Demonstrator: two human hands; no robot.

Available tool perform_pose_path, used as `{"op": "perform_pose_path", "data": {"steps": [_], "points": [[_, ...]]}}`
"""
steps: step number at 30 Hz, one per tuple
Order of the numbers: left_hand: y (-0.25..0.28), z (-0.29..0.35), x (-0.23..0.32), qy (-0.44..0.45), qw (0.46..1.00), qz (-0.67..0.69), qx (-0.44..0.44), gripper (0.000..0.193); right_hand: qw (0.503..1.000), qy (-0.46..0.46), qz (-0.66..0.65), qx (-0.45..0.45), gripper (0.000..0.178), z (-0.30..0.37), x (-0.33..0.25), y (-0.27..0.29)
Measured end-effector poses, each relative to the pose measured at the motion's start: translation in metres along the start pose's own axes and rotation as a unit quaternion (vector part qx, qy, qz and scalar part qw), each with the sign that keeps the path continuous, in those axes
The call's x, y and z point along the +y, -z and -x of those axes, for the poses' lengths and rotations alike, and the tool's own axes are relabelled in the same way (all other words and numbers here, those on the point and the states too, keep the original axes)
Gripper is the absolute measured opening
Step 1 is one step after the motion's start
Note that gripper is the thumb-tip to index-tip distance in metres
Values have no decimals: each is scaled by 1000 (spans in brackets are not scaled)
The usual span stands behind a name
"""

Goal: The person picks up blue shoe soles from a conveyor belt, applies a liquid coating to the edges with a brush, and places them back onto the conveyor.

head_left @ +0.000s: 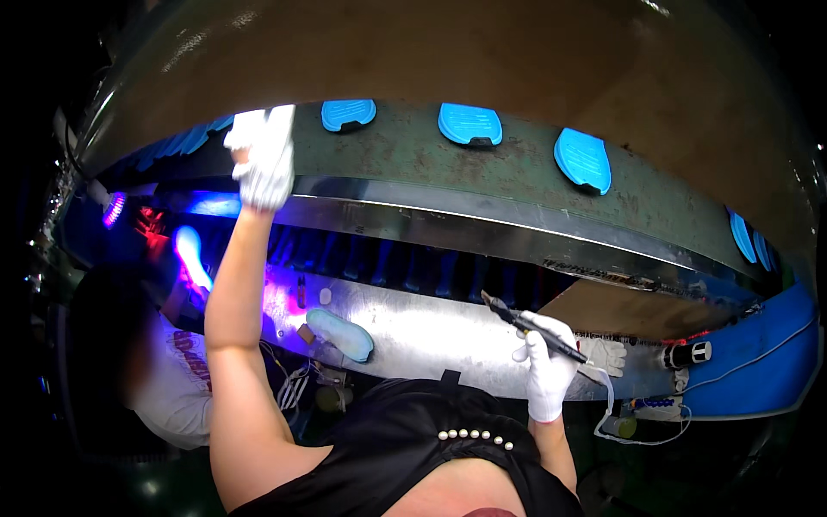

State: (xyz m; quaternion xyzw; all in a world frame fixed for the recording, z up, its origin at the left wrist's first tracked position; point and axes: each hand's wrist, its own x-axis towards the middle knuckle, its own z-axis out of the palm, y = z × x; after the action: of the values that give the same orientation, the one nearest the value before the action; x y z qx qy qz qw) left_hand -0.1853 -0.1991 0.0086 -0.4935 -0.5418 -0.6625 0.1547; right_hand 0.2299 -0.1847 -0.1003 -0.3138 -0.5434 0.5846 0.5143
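Note:
My left hand (pixel 265 159), in a white glove, reaches up over the belt (pixel 401 159) at the upper left. Its fingers look stretched out and apart, slightly blurred, with the tips at the brown cover's edge; no object shows in them. My right hand (pixel 549 366), also gloved in white, is closed around a black-handled brush (pixel 551 343) with a brownish tip pointing up and left. A pale tube (pixel 608 396) trails from the brush. On the metal bench (pixel 422 336), left of the brush, lies a pale bluish shoe sole (pixel 341 335). Blue soles (pixel 469 125) lie spaced along the belt.
A brown cover (pixel 448 52) overhangs the belt, and a metal rail (pixel 413 211) edges it. At left a person (pixel 177 379) works near a glowing sole (pixel 190 252) under purple light. Spare white gloves (pixel 605 355) and a black-and-white cylinder (pixel 687 354) sit at right.

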Motion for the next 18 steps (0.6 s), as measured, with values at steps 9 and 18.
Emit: {"op": "perform_pose_path", "data": {"steps": [9,18], "points": [[26,161,71,7,993,-116,15,30,991,-79,-108,24,20,-45,20,13],[40,146,65,433,526,732,2,84,944,-191,-267,27,16,-66,14,9]]}}
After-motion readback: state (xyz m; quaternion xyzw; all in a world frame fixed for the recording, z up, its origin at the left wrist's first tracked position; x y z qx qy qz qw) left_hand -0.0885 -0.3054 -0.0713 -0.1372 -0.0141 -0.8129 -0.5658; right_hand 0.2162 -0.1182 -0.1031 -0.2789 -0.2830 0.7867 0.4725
